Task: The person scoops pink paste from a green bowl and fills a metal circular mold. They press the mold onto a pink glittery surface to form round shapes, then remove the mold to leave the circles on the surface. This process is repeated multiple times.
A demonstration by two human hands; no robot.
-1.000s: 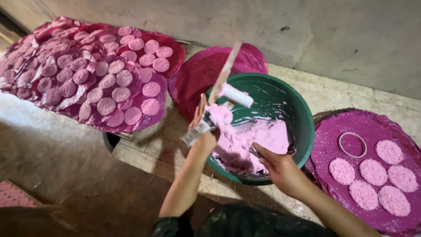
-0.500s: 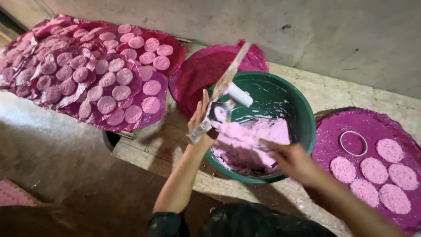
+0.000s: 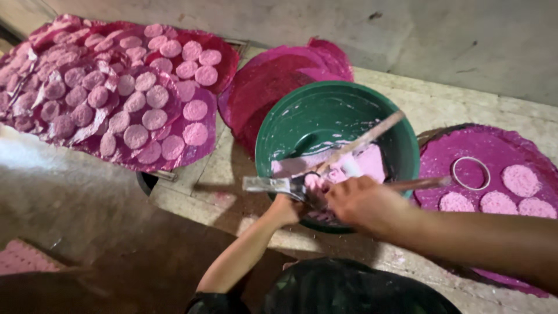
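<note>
Both hands over the near rim of the green basin (image 3: pixel 325 116) on the bench (image 3: pixel 442 107), pink paste (image 3: pixel 372 166) sitting in the bottom. Left hand (image 3: pixel 285 209) with fingers wrapped round a flat metal scraper (image 3: pixel 267 185). Right hand (image 3: pixel 363 203) curled shut, probably gripping the thin stick (image 3: pixel 424 183), blurry though.

One green basin (image 3: pixel 325 119) sits in the middle, with one mass of pink paste (image 3: pixel 360 166) in it. Two hands are over its near rim — the left hand (image 3: pixel 285 209) and the right hand (image 3: pixel 363 203). Two long sticks (image 3: pixel 372 136) cross the basin, and one flat metal blade (image 3: pixel 267 184) juts left. On the right magenta sheet (image 3: pixel 494 154) lie one metal ring (image 3: pixel 471 173) and four pink discs (image 3: pixel 520 180) in view. The far-left sheets (image 3: pixel 203 139) carry several dozen discs — too many and too overlapped to count exactly.
</note>
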